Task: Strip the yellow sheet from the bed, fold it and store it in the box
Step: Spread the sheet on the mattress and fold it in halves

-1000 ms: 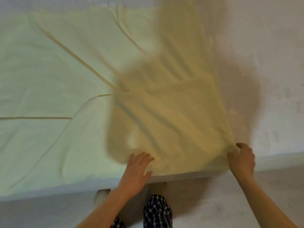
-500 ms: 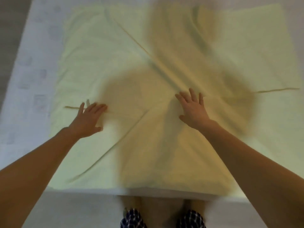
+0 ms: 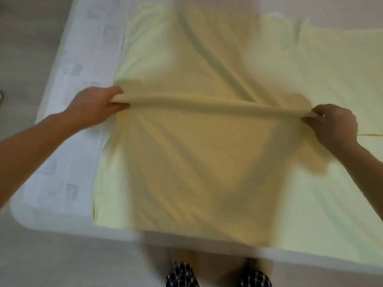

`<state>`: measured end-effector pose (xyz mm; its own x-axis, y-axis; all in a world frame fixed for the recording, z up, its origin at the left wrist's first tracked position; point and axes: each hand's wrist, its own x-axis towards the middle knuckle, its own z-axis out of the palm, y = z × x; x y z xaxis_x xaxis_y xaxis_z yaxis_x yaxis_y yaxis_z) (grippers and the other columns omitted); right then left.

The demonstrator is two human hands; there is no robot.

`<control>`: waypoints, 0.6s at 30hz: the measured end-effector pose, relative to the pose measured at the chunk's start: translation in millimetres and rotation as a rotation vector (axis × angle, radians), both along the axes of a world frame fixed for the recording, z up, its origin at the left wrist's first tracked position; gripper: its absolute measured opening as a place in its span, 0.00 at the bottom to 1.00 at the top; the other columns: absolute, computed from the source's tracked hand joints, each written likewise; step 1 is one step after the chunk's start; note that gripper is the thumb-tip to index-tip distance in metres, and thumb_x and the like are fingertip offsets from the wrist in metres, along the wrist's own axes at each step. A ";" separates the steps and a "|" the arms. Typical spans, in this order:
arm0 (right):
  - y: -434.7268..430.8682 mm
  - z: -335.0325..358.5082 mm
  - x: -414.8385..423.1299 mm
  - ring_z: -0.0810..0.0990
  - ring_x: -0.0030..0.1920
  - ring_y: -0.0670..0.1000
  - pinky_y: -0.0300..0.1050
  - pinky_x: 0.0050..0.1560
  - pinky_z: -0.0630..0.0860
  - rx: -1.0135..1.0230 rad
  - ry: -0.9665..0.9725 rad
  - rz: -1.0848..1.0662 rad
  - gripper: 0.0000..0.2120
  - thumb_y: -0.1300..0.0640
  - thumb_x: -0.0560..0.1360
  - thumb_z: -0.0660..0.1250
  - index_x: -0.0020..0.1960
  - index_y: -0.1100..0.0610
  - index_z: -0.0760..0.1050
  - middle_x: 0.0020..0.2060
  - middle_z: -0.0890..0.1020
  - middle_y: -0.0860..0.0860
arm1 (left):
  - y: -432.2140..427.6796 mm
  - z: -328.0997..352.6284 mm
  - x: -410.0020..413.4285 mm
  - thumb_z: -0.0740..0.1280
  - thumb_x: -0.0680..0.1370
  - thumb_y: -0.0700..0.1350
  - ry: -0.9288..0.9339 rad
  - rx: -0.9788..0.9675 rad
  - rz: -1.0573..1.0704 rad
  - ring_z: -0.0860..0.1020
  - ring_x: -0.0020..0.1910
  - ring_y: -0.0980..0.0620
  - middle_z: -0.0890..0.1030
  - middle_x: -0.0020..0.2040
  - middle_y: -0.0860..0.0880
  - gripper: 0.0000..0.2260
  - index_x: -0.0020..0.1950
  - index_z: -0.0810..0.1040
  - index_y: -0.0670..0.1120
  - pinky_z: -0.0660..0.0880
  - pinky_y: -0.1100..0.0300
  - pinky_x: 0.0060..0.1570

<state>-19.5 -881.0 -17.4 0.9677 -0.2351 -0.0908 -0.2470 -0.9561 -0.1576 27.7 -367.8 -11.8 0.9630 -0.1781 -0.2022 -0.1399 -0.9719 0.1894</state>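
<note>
Gripping raised fold of yellow sheet (image 3: 207,162): left hand (image 3: 97,108), right hand (image 3: 333,123); sheet over white patterned bed (image 3: 78,96), pale floor (image 3: 31,38).

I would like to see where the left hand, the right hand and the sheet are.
left hand (image 3: 95,107), head view, back of the hand.
right hand (image 3: 336,126), head view, back of the hand.
sheet (image 3: 207,166), head view, shaded middle layer.

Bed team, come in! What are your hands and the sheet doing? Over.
Left hand, right hand pinching. Yellow sheet raised in a ridge, on mattress. Nothing blocking.
</note>
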 end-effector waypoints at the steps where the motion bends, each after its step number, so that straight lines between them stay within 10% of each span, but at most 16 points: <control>1: 4.3 -4.6 12.6 0.78 0.52 0.66 0.55 0.52 0.73 0.082 -0.008 -0.078 0.12 0.59 0.73 0.69 0.55 0.63 0.78 0.50 0.81 0.65 | -7.4 -4.0 15.3 0.67 0.76 0.50 -0.055 0.033 0.000 0.77 0.46 0.34 0.79 0.44 0.35 0.12 0.54 0.77 0.44 0.69 0.48 0.47; 7: 50.2 -35.0 0.6 0.55 0.76 0.57 0.48 0.73 0.54 0.310 0.177 0.045 0.39 0.61 0.74 0.69 0.77 0.61 0.49 0.76 0.54 0.59 | -12.5 -44.3 -9.6 0.68 0.75 0.45 0.018 -0.141 0.412 0.65 0.69 0.39 0.66 0.71 0.39 0.31 0.75 0.59 0.44 0.60 0.47 0.68; 18: 187.7 -64.8 -233.9 0.68 0.69 0.62 0.64 0.64 0.65 0.186 0.462 0.463 0.40 0.58 0.58 0.79 0.68 0.58 0.71 0.69 0.70 0.56 | 33.9 -96.0 -255.0 0.70 0.74 0.55 0.317 -0.409 0.931 0.78 0.43 0.46 0.77 0.40 0.54 0.13 0.53 0.75 0.48 0.69 0.60 0.34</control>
<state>-253.4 -693.3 -82.2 0.8170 0.2533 -0.5180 0.0996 -0.9469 -0.3058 -227.3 -333.9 -107.8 0.6688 0.4903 -0.5589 0.7385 -0.5249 0.4232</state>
